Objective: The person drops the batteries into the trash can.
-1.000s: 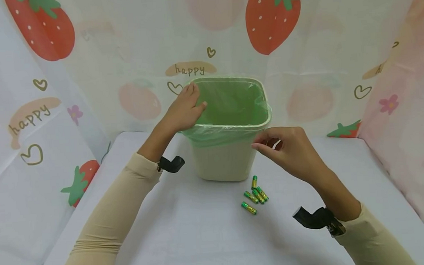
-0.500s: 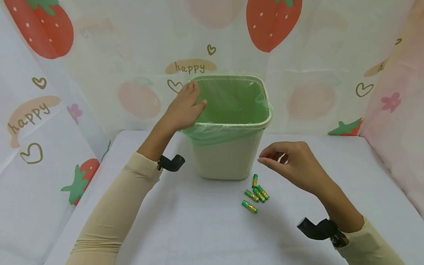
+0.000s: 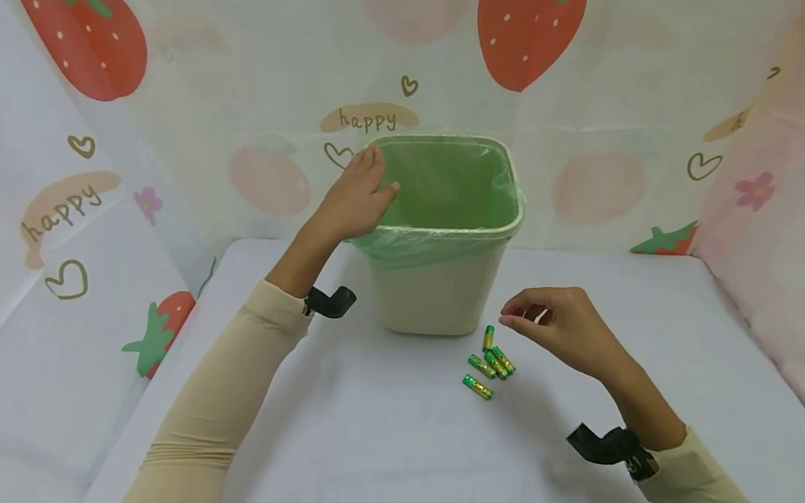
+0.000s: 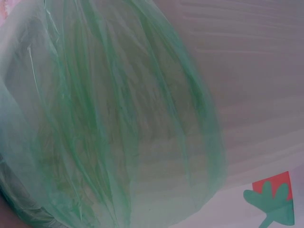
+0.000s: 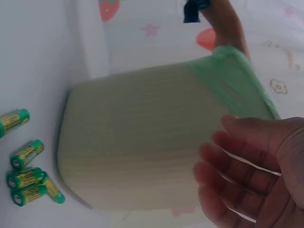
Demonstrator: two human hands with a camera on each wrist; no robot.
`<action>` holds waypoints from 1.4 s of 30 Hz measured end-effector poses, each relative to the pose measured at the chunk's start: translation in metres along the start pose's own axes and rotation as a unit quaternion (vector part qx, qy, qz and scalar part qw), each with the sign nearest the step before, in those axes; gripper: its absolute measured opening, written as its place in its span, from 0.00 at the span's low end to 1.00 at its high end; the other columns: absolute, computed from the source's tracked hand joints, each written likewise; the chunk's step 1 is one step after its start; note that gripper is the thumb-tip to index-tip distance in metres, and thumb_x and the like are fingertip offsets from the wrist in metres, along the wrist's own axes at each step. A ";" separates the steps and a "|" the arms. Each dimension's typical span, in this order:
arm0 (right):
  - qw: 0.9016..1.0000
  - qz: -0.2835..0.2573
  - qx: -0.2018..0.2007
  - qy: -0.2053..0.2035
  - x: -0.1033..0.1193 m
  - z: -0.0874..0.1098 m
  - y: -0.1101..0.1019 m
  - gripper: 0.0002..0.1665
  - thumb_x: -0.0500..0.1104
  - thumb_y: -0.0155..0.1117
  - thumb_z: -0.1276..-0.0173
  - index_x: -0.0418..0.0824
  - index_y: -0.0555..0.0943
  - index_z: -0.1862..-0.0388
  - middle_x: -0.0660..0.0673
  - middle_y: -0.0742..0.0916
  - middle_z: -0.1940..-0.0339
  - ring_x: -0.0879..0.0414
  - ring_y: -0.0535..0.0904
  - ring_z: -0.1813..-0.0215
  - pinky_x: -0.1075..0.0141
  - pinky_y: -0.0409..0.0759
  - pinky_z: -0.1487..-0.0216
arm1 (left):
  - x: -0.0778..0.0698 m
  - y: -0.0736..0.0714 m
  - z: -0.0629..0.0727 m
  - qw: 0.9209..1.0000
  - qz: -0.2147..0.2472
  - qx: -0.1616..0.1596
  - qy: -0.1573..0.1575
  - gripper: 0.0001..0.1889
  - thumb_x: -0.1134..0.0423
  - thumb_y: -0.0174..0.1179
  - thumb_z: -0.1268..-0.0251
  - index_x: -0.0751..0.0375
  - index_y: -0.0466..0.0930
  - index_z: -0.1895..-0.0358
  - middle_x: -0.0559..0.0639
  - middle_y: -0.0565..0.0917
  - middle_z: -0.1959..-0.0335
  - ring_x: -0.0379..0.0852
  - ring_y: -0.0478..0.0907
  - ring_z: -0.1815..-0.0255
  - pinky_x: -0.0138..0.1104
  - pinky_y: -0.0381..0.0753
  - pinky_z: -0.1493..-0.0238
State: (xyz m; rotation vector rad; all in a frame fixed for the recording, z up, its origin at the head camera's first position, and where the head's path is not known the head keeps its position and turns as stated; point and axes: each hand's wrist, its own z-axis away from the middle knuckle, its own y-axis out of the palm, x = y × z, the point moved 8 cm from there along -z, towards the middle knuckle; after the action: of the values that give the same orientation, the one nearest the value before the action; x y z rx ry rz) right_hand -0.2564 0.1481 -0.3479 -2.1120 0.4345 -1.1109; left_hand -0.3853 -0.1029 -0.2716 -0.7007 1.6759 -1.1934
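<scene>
Head | batteries (image 3: pixel 497 364) near, clear of relaxed, empty right grip (image 3: pixel 564 327) | left grip (image 3: pixel 355 199) on bin rim (image 3: pixel 457 233), closure unclear

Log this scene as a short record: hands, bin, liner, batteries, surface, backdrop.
left hand: rests on the left side of the bin's rim
right hand: nothing visible in its grasp; held beside the batteries, not touching them
bin: upright, pale, bottom inside hidden
liner: green, translucent, folded over the rim
batteries: five, green and yellow, lying near the bin's base; four close together, one apart
surface: white-covered table
backdrop: cloth printed with strawberries, hearts and "happy"
</scene>
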 end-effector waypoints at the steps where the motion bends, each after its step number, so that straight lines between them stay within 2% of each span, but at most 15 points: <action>1: 1.000 0.002 0.003 0.004 -0.004 0.001 0.002 0.04 0.46 0.73 0.31 0.47 0.90 0.64 0.58 0.88 0.69 0.62 0.81 0.67 0.67 0.82 0.67 | 0.000 0.000 0.000 1.000 0.001 0.000 0.000 0.37 0.51 0.36 0.15 0.75 0.36 0.20 0.65 0.35 0.17 0.56 0.29 0.17 0.41 0.33 0.19; 4: 1.000 0.007 0.012 0.016 -0.014 0.004 0.009 0.03 0.45 0.73 0.31 0.48 0.90 0.64 0.58 0.88 0.69 0.62 0.81 0.67 0.67 0.82 0.66 | 0.000 0.001 -0.001 1.000 0.001 -0.001 0.000 0.37 0.51 0.36 0.15 0.75 0.35 0.20 0.65 0.35 0.17 0.56 0.28 0.17 0.41 0.33 0.19; 12: 0.998 0.014 0.033 0.047 -0.037 0.010 0.024 0.09 0.48 0.72 0.31 0.44 0.89 0.65 0.58 0.87 0.70 0.61 0.80 0.67 0.66 0.83 0.64 | 0.000 0.001 -0.003 1.000 0.000 -0.006 0.005 0.37 0.51 0.37 0.16 0.75 0.35 0.20 0.66 0.35 0.18 0.56 0.29 0.17 0.41 0.33 0.19; 21: 0.995 0.008 0.061 0.073 -0.068 0.016 0.040 0.02 0.41 0.73 0.32 0.44 0.90 0.63 0.55 0.89 0.67 0.59 0.82 0.66 0.65 0.81 0.67 | -0.001 0.000 -0.003 1.000 0.002 -0.001 0.004 0.38 0.51 0.37 0.15 0.75 0.34 0.21 0.66 0.35 0.18 0.57 0.29 0.17 0.40 0.32 0.19; 25: 0.993 0.003 0.078 0.089 -0.082 0.021 0.051 0.03 0.38 0.72 0.33 0.41 0.90 0.61 0.54 0.88 0.67 0.59 0.82 0.65 0.66 0.79 0.68 | -0.001 0.000 -0.004 1.000 0.000 -0.002 0.004 0.38 0.50 0.37 0.16 0.75 0.34 0.21 0.66 0.35 0.18 0.57 0.29 0.17 0.40 0.33 0.19; 34: 0.991 -0.013 0.089 0.104 -0.097 0.026 0.064 0.03 0.37 0.72 0.35 0.40 0.89 0.62 0.53 0.88 0.70 0.58 0.82 0.67 0.67 0.79 0.70 | 0.002 0.000 -0.002 1.000 -0.001 -0.001 0.000 0.38 0.50 0.37 0.15 0.75 0.34 0.20 0.66 0.35 0.17 0.57 0.29 0.17 0.41 0.33 0.19; 42: 0.986 -0.016 0.089 0.142 -0.110 0.031 0.073 0.03 0.37 0.73 0.36 0.42 0.89 0.64 0.52 0.87 0.70 0.57 0.80 0.68 0.65 0.77 0.68 | 0.000 0.000 -0.001 1.000 0.005 -0.003 0.003 0.39 0.50 0.37 0.16 0.75 0.34 0.20 0.66 0.35 0.17 0.56 0.29 0.17 0.41 0.33 0.19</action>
State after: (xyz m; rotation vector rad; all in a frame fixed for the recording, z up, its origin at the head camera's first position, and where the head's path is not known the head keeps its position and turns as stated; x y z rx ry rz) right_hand -0.2923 0.1735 -0.4757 -1.8185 0.4170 -1.4238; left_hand -0.3865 -0.1026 -0.2713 -0.6926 1.6862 -1.1853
